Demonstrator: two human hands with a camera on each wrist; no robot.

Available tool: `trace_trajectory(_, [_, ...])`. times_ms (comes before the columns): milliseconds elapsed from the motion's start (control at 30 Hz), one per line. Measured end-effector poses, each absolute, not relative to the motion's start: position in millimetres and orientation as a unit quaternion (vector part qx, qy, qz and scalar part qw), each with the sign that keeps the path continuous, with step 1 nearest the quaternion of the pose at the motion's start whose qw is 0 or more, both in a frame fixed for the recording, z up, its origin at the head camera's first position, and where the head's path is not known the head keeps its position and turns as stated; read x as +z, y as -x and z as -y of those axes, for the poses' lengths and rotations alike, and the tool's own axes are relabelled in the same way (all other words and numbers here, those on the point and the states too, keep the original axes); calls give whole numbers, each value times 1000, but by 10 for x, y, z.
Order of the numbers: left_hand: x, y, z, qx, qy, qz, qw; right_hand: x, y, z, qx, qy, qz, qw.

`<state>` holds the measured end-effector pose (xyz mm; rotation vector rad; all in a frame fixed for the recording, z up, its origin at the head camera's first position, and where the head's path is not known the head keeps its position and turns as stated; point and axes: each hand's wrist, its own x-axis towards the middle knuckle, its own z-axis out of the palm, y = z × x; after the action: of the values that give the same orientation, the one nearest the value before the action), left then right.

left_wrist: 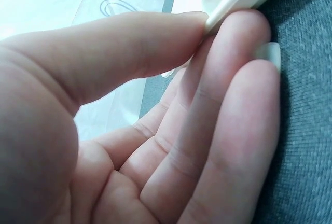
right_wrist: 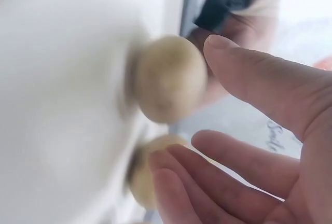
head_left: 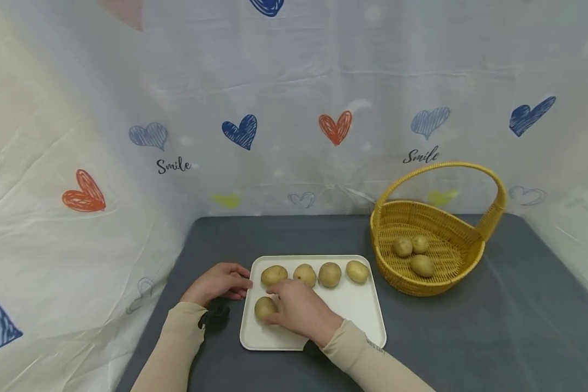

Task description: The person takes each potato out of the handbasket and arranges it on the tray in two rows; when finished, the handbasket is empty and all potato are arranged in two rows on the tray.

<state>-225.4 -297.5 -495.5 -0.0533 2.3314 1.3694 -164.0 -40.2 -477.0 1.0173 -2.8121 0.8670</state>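
Observation:
My left hand is at the left edge of a white tray. In the left wrist view its thumb lies on the tray's rim and the fingers bend against it from below, pinching the edge. Over the tray's left part, my right hand reaches around a potato in the front row. The right wrist view shows that potato resting on the tray, a gap between it and the spread thumb and fingers. Behind it, several potatoes form a row along the tray's far side.
A yellow woven basket with a tall handle stands right of the tray, holding three potatoes. The dark grey table ends at a pale curtain printed with hearts, behind and to the left.

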Motion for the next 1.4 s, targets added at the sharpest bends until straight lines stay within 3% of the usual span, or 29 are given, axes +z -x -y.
trace_trajectory(233, [-4964,2253,2936,492,15,-842,218,-4580,1626,-106,335,-310,890,4])
trace_trajectory(567, [-4973,2195,3016,481,18,-847,224,-4417,1629,-1393,301,-236,918,104])
trace_trajectory(900, [-4994,2266,2973,477,26,-847,235,-4493,1806,-2515,290,-113,948,63])
trace_trajectory(1400, [-4962,2233,2965,488,28,-841,233,-4596,2089,-2775,261,-130,956,23])
